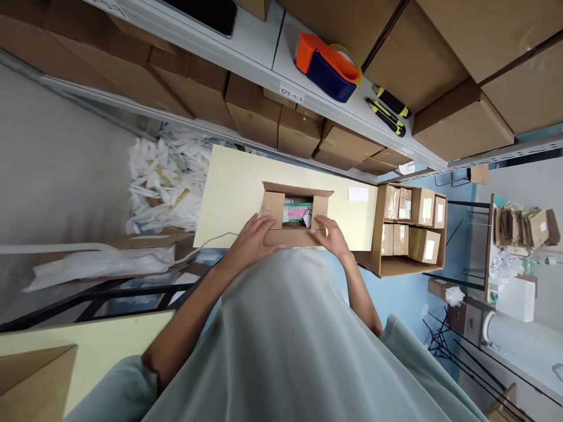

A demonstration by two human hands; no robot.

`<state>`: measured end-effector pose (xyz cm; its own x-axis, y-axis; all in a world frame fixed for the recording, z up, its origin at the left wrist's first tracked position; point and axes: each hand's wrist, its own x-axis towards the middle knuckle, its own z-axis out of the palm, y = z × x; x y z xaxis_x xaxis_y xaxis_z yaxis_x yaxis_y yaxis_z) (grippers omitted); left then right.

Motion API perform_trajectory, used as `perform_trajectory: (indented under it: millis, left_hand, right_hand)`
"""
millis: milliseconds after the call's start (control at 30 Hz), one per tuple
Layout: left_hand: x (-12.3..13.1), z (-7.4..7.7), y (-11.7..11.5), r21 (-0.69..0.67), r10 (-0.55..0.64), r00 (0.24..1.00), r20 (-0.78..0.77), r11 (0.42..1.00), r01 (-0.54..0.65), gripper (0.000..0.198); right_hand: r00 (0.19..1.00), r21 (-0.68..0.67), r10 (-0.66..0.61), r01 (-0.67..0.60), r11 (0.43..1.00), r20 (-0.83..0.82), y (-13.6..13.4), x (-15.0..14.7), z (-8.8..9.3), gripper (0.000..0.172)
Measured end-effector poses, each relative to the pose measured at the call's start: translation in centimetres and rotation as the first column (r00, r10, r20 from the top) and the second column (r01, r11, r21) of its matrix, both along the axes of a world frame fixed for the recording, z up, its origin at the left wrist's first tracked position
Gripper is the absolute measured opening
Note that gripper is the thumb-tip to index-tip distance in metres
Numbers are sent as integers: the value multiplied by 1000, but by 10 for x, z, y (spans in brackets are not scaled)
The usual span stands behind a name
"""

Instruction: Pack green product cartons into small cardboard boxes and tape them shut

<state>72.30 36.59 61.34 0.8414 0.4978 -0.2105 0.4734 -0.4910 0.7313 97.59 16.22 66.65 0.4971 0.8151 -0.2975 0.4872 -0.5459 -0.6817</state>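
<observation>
A small cardboard box (294, 234) stands open on the pale yellow table (233, 187), with green and pink items (297, 212) inside. My left hand (251, 239) lies on the box's left side flap and front edge, fingers curled over it. My right hand (331, 235) grips the right side flap. Both hands press on the box's near side, and my light shirt hides the box's front wall.
To the right, a large carton (380, 234) holds several small taped boxes. Above, a grey shelf (259, 53) carries an orange and blue tape dispenser (328, 65) and utility knives (389, 109). White packing scraps (165, 179) pile at the left. A white label (358, 194) lies on the table.
</observation>
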Motion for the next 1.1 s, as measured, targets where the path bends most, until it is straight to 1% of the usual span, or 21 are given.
perform_trajectory:
  millis: [33,67,100,133,167,233,300,367,400,467,533,567,600,633,667,700,767,867,967,1033,1100]
  left_hand:
    - [-4,0,-4,-12,-29,999,-24,1000,29,85]
    - [-8,0,-7,-15,-51,998,-36,999,51,91]
    - [-10,1,-10,-10,-60,998,-36,998,60,91]
    - [-11,3,-11,1,-56,998,-29,998,57,86]
    - [-11,5,-12,10,-44,999,-21,999,45,81]
    - [-9,9,-9,9,-17,1000,-22,1000,18,73]
    - [-4,14,-1,-24,-1,998,-59,1000,0,72]
    - [3,19,11,-72,24,992,-120,997,-33,70]
    - [9,21,17,-81,52,986,-157,995,-66,69]
    - [22,24,29,-18,161,963,-215,985,-169,72]
    - [38,27,38,125,295,934,-199,953,-275,90]
    - [46,28,41,190,333,930,-157,934,-303,100]
    - [54,30,44,234,336,936,-104,923,-305,109]
    - [60,31,45,260,302,952,-52,924,-279,112]
    - [65,33,46,273,244,970,-12,934,-232,111]
    - [68,35,47,282,182,983,15,943,-179,105]
    - [69,37,46,296,113,993,32,948,-117,86]
    - [60,36,45,316,135,991,25,939,-136,59]
    - [52,30,44,315,111,994,-19,944,-100,36]
    - [50,24,43,287,91,995,-52,955,-72,30]
    - [51,21,42,259,110,992,-62,962,-90,32]
  right_hand:
    - [994,-50,109,-109,993,0,1,2,-1,66]
    - [980,-101,200,-198,975,6,0,4,-2,79]
    - [963,-144,270,-265,953,15,0,7,-4,92]
    - [947,-170,321,-312,935,29,-2,10,-6,101]
    - [932,-179,360,-347,921,44,-3,14,-7,104]
    - [909,-149,410,-397,906,71,-6,20,-11,98]
    - [899,-81,430,-425,902,80,-8,26,-14,83]
    - [910,-25,411,-410,912,58,-7,32,-18,66]
    - [924,-14,379,-378,926,51,-5,35,-20,61]
    - [961,-14,259,-259,966,96,2,41,-26,59]
    - [973,5,103,-106,994,206,13,44,-31,69]
    - [966,27,35,-43,999,258,18,45,-33,78]
    - [956,49,-14,-1,999,294,23,46,-35,87]
    - [949,64,-38,19,998,313,28,47,-36,95]
    - [946,70,-43,22,997,321,32,47,-36,99]
    - [946,67,-33,12,998,323,34,47,-35,99]
    - [949,49,7,-23,999,314,35,44,-32,90]
    - [952,53,29,-47,997,303,28,36,-28,74]
    - [941,89,-38,9,996,338,18,26,-29,63]
    - [932,93,-72,41,995,355,14,22,-32,51]
    - [933,78,-64,39,996,355,13,21,-35,38]
